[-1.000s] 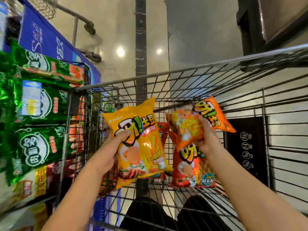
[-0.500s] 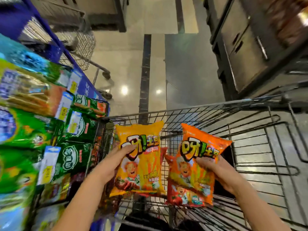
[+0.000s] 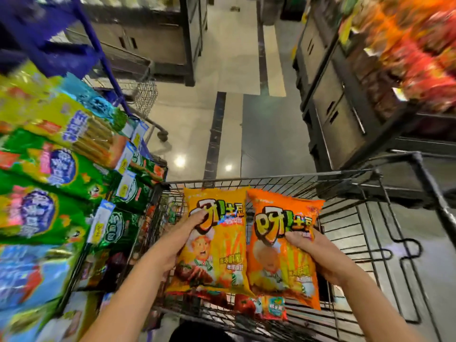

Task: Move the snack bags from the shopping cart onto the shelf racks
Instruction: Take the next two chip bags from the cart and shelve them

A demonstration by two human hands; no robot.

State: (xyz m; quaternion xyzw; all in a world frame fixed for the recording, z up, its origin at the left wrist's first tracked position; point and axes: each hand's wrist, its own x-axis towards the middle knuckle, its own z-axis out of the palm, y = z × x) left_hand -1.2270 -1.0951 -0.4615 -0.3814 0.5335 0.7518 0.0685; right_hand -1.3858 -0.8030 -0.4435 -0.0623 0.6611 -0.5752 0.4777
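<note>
While gripping one bag apiece, treat both hands as loaded.

At lower centre, left hand [image 3: 183, 243]: closed round the left edge of the yellow snack bag [image 3: 219, 253], thumb pressed across the printed face, other fingers behind the pack and out of view. Just right of centre, right hand [image 3: 318, 257]: closed in the same way round the right edge of the orange snack bag [image 3: 281, 257], thumb on the front, other fingers hidden behind.

Both bags upright and side by side, inner edges touching or slightly overlapping; cannot tell which. Held over the basket of the shopping cart [image 3: 296, 178], tops near the far rim as framed, clear of the stock below.

Status: pick step complete for these two bags; placement not yet done. Neither bag in contact with any shelf.

Left in the cart: at least one red snack bag [image 3: 249, 304], visible under the held pair at lower centre. Possibly more packs behind the wire at the cart's left side, but too obscured to count.

Destination candidates: shelf rack [image 3: 49, 169] along the left of the frame, packed with green, yellow and blue packs; second shelf [image 3: 419, 45] at upper right, stocked with orange and red packs, heavily blurred. By colour match, upper right judged the likelier target; not confirmed.

Outstanding, as a judgement: carry, place, return for the rest.
</note>
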